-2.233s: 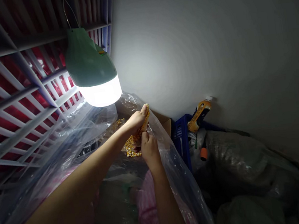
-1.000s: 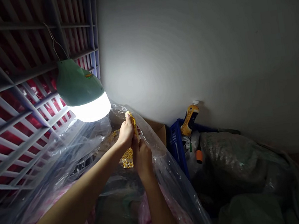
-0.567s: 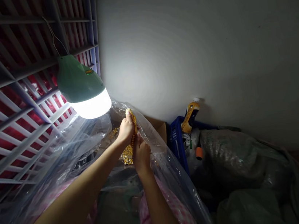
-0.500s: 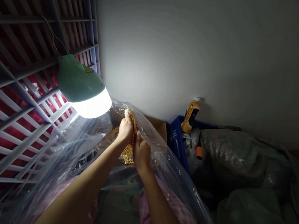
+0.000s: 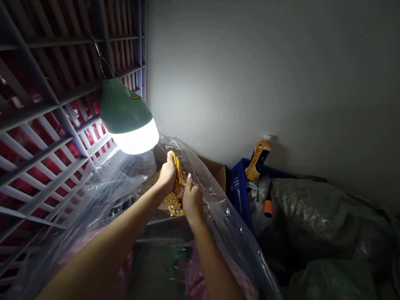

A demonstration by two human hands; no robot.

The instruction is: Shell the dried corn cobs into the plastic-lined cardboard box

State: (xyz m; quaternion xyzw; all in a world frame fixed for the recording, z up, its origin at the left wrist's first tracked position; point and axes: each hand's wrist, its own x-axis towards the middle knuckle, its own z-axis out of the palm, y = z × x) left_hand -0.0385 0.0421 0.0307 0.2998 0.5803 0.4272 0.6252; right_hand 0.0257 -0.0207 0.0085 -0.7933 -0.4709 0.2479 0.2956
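Note:
My left hand grips the upper end of a yellow corn cob, which stands almost upright. My right hand presses against the cob's lower part, its thumb raised along the kernels and its fingers hidden behind the cob. Below the hands lies a heap of loose corn kernels. They sit inside a clear plastic bag lining a cardboard box.
A glowing green lamp hangs from a white lattice crate at the left. A blue plastic crate, an orange-capped bottle and bulging sacks stand at the right, against a grey wall.
My right hand has dropped lower on the cob, and more of the cob's kernel face shows. The whole view has shifted a little, with the lamp further right.

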